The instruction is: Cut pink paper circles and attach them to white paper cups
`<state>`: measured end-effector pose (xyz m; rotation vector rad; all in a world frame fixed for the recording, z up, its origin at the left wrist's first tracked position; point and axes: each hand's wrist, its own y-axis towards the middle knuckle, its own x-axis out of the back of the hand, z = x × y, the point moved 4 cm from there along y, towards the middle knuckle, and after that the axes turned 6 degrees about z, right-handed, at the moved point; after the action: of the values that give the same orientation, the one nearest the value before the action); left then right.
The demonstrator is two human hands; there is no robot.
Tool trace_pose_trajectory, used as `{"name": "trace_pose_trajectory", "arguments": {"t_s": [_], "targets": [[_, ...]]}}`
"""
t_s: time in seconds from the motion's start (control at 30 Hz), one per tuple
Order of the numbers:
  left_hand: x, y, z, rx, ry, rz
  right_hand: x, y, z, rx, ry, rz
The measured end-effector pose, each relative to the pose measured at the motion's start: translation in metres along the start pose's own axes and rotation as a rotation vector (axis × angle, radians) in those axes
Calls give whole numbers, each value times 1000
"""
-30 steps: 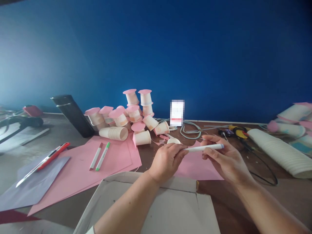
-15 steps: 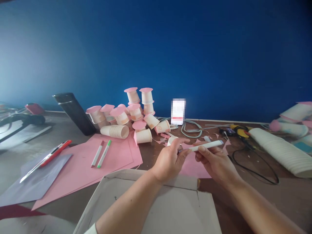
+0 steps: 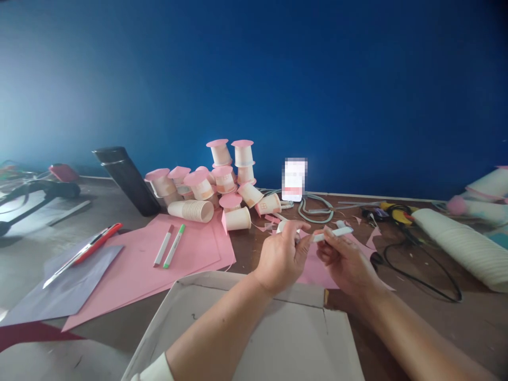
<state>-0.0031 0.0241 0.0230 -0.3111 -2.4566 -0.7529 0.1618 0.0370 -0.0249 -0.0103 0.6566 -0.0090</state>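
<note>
White slim marker pen (image 3: 343, 231) sits right of centre in the frame, clamped between the fingers of the right hand (image 3: 348, 260). The left hand (image 3: 280, 262) is at its left end; whether those fingers grip it, I cannot tell. Beneath lies a pink paper sheet (image 3: 313, 271). A white flat board (image 3: 296, 338) spans the lower centre; a green-capped white marker (image 3: 173, 247) lies left of centre.

Across the upper half of the frame, the air before the blue wall (image 3: 254, 74) gives open passage above the left hand (image 3: 282, 259) and right hand (image 3: 351, 262). Left of centre, pink-topped cups (image 3: 225, 181) block a low path; further left leans a dark flask (image 3: 129, 181). At right, a black cable (image 3: 459, 299) and cup stack (image 3: 458, 248) obstruct the bench (image 3: 468, 323).
</note>
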Motion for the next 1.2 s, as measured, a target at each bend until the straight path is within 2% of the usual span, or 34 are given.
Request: {"name": "trace_pose_trajectory", "arguments": {"t_s": [0.1, 0.17, 0.2, 0.27, 0.4, 0.5, 0.6, 0.7, 0.77, 0.83, 0.9, 0.97, 1.03, 1.1, 1.2], "targets": [[23, -1, 6, 82, -82, -218, 25, 9, 15, 98, 180, -179], [39, -1, 14, 174, -64, -347, 32, 14, 19, 62, 209, -149], [44, 0, 19, 233, 13, -351, 32, 15, 19, 38, 208, -116], [46, 4, 28, 341, 222, -254, 28, 16, 18, 38, 192, -62], [34, 5, 43, 500, 552, 66, 23, 15, 10, 28, 104, -53], [25, 1, 50, 570, 624, 250, 29, 13, 3, -22, 58, -82], [20, -2, 54, 608, 644, 357, 34, 12, 2, -14, 25, -66], [20, -3, 55, 603, 664, 380, 34, 11, 2, -3, 3, -48], [23, -3, 54, 586, 688, 347, 32, 12, 1, -16, 4, -43], [26, -2, 48, 528, 690, 258, 31, 12, 0, -35, 12, -40], [31, 1, 40, 417, 638, 117, 31, 12, 1, -40, 19, -34], [33, 4, 32, 286, 526, -16, 31, 12, 1, -35, 23, -24], [33, 5, 29, 171, 391, -83, 31, 12, 1, -34, 30, -18], [27, 6, 29, 91, 301, -71, 30, 12, 0, -42, 30, -15], [14, 6, 36, 48, 282, 9, 28, 10, 0, -59, 1, -10]]}}
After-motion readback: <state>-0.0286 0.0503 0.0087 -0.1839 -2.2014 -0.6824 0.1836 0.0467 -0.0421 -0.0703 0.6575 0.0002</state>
